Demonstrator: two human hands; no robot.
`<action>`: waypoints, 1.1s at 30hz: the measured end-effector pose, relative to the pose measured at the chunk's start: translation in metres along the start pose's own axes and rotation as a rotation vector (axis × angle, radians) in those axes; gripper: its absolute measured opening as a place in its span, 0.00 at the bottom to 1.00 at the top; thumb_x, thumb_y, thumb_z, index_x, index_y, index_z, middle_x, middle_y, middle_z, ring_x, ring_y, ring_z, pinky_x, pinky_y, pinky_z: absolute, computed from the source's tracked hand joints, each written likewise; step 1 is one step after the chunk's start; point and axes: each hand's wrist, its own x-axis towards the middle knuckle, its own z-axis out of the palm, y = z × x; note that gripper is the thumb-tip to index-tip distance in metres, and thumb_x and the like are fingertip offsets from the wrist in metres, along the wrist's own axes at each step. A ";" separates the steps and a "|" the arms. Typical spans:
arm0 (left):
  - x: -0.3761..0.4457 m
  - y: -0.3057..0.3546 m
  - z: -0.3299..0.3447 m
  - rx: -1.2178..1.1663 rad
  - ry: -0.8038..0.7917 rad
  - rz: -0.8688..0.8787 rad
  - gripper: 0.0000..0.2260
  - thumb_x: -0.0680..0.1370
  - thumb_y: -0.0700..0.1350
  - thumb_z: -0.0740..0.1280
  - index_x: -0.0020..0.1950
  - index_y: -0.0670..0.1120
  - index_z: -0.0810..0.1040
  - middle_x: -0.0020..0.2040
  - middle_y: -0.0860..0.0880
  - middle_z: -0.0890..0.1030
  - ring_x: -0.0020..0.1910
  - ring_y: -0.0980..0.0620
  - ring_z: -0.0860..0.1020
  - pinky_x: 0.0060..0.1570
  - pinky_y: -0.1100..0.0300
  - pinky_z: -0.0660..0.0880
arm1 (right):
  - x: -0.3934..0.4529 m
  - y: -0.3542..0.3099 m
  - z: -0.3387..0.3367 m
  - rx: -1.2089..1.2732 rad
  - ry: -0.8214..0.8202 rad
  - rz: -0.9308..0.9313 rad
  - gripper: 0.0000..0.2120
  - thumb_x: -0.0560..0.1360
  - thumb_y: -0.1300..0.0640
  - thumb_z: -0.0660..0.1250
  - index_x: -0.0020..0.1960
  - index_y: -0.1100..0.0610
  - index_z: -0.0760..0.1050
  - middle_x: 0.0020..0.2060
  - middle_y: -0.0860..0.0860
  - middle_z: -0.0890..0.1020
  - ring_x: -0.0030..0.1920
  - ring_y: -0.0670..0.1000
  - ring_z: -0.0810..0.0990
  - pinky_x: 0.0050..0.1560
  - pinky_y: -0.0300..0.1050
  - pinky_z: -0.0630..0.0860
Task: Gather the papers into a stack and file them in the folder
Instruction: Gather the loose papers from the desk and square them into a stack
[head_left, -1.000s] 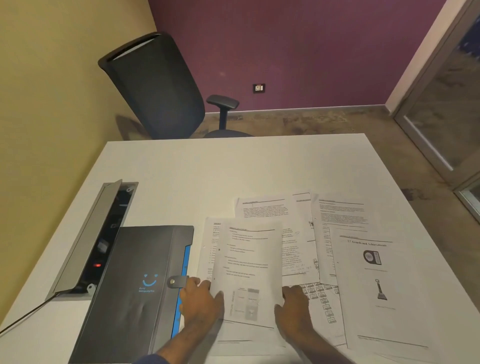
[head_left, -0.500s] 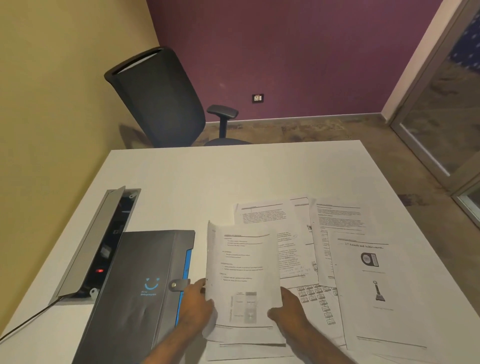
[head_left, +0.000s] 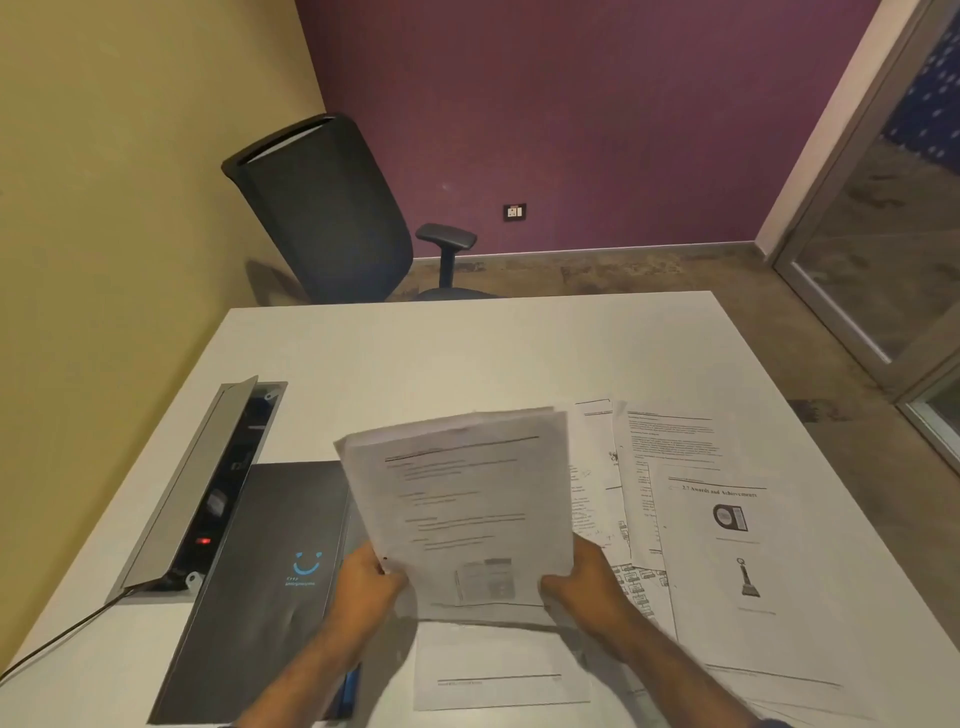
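Note:
A small stack of printed papers (head_left: 462, 499) is lifted off the white table (head_left: 441, 358), tilted up toward me. My left hand (head_left: 366, 582) grips its lower left edge and my right hand (head_left: 582, 579) grips its lower right edge. More loose sheets (head_left: 727, 545) lie spread on the table to the right, one with an awards heading and pictures. Another sheet (head_left: 498, 670) lies flat under my hands. The dark grey folder (head_left: 265, 587) with a blue smiley mark lies closed on the left, partly behind my left forearm.
An open cable box (head_left: 208, 488) with a raised metal lid sits in the table at the left, a cable running off its near end. A black office chair (head_left: 332, 213) stands beyond the far edge. A glass door (head_left: 893, 249) is at the right.
Both hands went from pressing on papers lying flat to gripping them and lifting the stack up off the table, tilted toward me.

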 end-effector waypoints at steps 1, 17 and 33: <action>-0.001 0.003 0.000 0.005 -0.005 0.036 0.18 0.72 0.27 0.65 0.50 0.49 0.84 0.45 0.52 0.87 0.45 0.53 0.84 0.40 0.62 0.81 | 0.001 -0.004 -0.003 -0.013 0.011 -0.023 0.19 0.68 0.75 0.64 0.50 0.56 0.80 0.37 0.45 0.86 0.37 0.41 0.83 0.36 0.34 0.77; -0.006 0.013 0.025 -0.110 -0.099 0.158 0.14 0.75 0.41 0.74 0.60 0.44 0.80 0.44 0.47 0.86 0.46 0.56 0.84 0.40 0.71 0.77 | 0.004 0.004 -0.011 -0.029 0.162 -0.090 0.11 0.74 0.66 0.71 0.45 0.49 0.79 0.39 0.42 0.85 0.39 0.40 0.84 0.36 0.30 0.77; 0.034 -0.027 0.054 0.265 -0.086 -0.139 0.17 0.73 0.39 0.70 0.62 0.45 0.76 0.58 0.47 0.80 0.52 0.52 0.77 0.41 0.66 0.70 | 0.045 0.015 -0.068 -0.181 0.411 -0.003 0.16 0.74 0.68 0.67 0.61 0.63 0.78 0.48 0.56 0.84 0.45 0.54 0.79 0.47 0.42 0.71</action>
